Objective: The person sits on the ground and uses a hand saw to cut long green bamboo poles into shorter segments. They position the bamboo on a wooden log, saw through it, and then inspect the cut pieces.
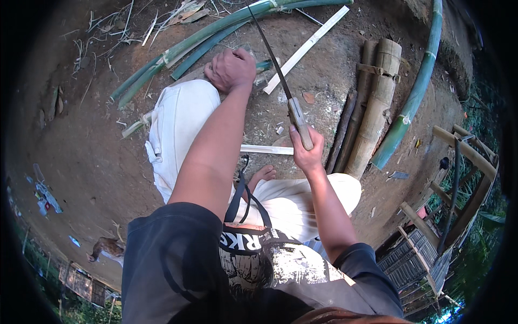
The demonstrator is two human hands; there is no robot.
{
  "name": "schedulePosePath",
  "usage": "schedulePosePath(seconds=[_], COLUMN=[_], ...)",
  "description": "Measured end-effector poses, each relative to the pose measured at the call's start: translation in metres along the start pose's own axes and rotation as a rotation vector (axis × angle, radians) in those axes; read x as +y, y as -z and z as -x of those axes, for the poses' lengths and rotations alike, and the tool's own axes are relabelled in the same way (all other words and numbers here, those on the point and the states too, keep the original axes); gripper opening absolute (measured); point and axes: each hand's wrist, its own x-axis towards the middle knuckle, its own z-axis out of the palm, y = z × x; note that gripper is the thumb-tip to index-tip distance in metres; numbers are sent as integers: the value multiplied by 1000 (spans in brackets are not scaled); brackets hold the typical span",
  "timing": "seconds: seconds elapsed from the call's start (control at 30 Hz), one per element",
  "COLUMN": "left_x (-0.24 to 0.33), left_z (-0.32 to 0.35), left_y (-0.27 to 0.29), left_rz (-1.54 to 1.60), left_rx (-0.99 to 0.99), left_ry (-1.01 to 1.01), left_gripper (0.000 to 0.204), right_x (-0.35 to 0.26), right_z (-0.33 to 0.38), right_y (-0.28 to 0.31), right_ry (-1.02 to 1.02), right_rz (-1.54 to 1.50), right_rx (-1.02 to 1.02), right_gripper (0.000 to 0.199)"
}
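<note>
My right hand [308,150] is wrapped round the wooden handle of a machete [298,120]. Its long, dark, narrow blade points up and away to the far side, past my left hand. Beyond my left knee, my left hand [232,70] is closed low over the ground. From under it, on the right, juts the end of a green bamboo piece [264,66]; the fingers hide the rest. A pale split strip [267,149] lies between my legs, its right end meeting my right hand's outline; I cannot tell whether they touch.
Long green bamboo lengths [208,35] lie beyond my left hand, near a pale bamboo slat [307,48]. To the right are thick dry bamboo poles [375,102] and a curved green pole [413,102]. Shavings [183,13] litter the far ground. An animal [108,249] is at lower left.
</note>
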Motion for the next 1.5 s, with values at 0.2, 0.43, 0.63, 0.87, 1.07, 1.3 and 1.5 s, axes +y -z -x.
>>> schedulePosePath(seconds=[0.2,0.43,0.63,0.87,1.07,1.3,1.5], left_x=[9,4,10,6,9,-2,4], left_z=[-6,-1,-1,11,1,-5,-10], left_y=[9,2,12,6,24,12,18], left_rz=[-94,-168,-7,22,43,-157,-155], left_rx=[-97,-129,-41,-1,-158,-125,-156], left_ry=[49,174,222,118,65,63,65], left_gripper=[38,51,56,45,47,44,45], right_x=[28,35,20,35,24,23,18], right_z=[-13,-33,-66,-109,-126,-132,-69], right_y=[-12,-7,-15,-47,-51,-61,-28], right_ry=[213,508,586,404,392,348,318], right_rz=[-18,54,59,29,8,6,38], right_rx=[81,246,367,336,274,231,91], right_gripper=[17,18,18,21,22,18,15])
